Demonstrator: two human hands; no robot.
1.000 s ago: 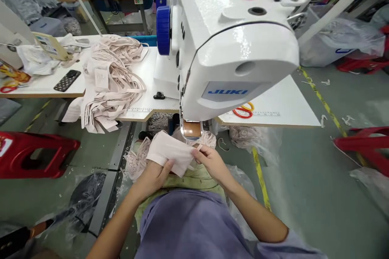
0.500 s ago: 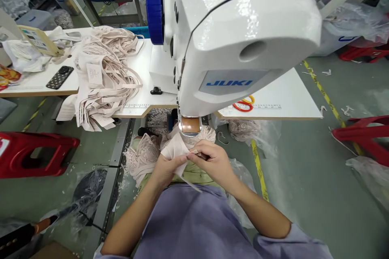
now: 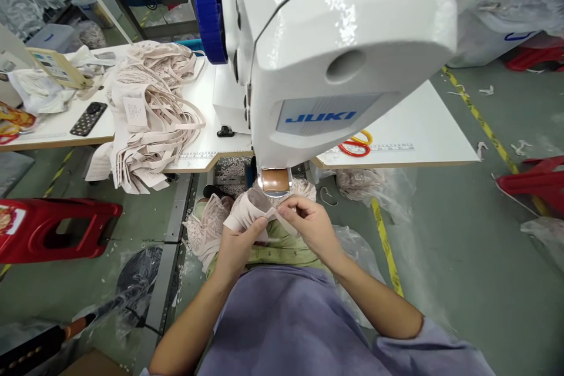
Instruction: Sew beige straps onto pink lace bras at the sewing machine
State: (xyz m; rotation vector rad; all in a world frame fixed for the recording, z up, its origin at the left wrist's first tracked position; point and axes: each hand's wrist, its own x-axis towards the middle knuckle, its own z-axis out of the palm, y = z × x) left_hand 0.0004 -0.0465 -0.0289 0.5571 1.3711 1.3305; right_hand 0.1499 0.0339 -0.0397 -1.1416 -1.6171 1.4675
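Observation:
Both hands hold a pale pink fabric piece (image 3: pixel 247 213) in my lap, just below the head of a white JUKI sewing machine (image 3: pixel 335 53). My left hand (image 3: pixel 238 247) grips the folded fabric from beneath, thumb on top. My right hand (image 3: pixel 308 224) pinches its right edge between thumb and fingers. More lace fabric (image 3: pixel 207 226) lies bunched to the left of my hands. The machine's needle area is hidden behind the machine head.
A pile of pink straps and garments (image 3: pixel 150 111) lies on the white table (image 3: pixel 423 135) at left, beside a phone (image 3: pixel 88 118). Red and yellow rings (image 3: pixel 355 146) lie on the table at right. Red stools (image 3: pixel 53 229) stand on the floor on both sides. Plastic bags lie about.
The fabric was spread wider a second ago; now it is folded smaller and both hands have drawn together at its edge. The view has shifted closer to the machine.

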